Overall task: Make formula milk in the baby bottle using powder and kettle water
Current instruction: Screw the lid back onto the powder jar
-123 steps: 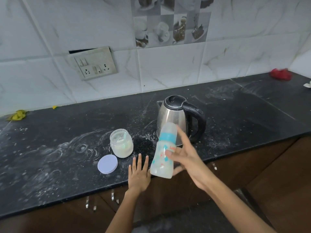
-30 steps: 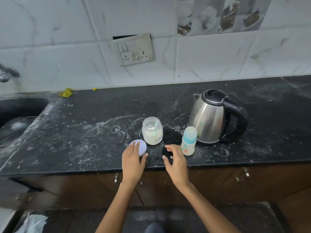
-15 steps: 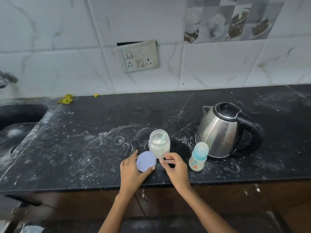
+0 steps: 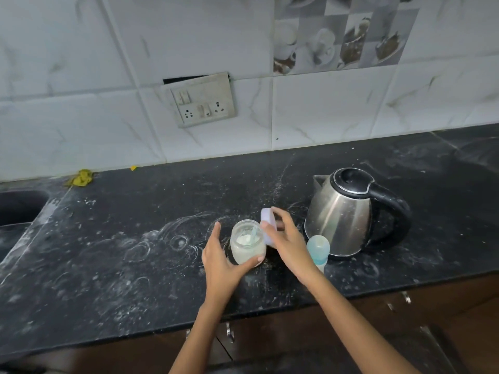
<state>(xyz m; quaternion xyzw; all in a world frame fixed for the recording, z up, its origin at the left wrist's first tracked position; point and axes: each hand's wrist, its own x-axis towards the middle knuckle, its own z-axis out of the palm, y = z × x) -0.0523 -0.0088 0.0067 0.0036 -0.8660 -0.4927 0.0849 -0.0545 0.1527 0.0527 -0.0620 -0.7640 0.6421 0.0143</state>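
A clear powder jar (image 4: 247, 245) stands open on the black counter (image 4: 135, 252), with white powder and a pale scoop inside. My left hand (image 4: 221, 261) wraps around its near side. My right hand (image 4: 286, 240) holds the jar's lilac lid (image 4: 267, 225) tilted on edge just right of the jar's mouth. The baby bottle (image 4: 318, 249), capped in pale blue, stands upright behind my right wrist, partly hidden. Right beside it sits the steel kettle (image 4: 340, 214) with a black lid and handle.
Powder dust streaks the counter. A sink (image 4: 16, 209) lies at the far left, with a yellow scrap (image 4: 81, 178) near the wall. A switch and socket plate (image 4: 202, 99) hangs on the tiled wall. Wooden cabinet fronts run below the counter edge.
The bottle was set down upright by the kettle. The lid passed from my left hand to my right and rose beside the jar's mouth. My left hand took hold of the jar.
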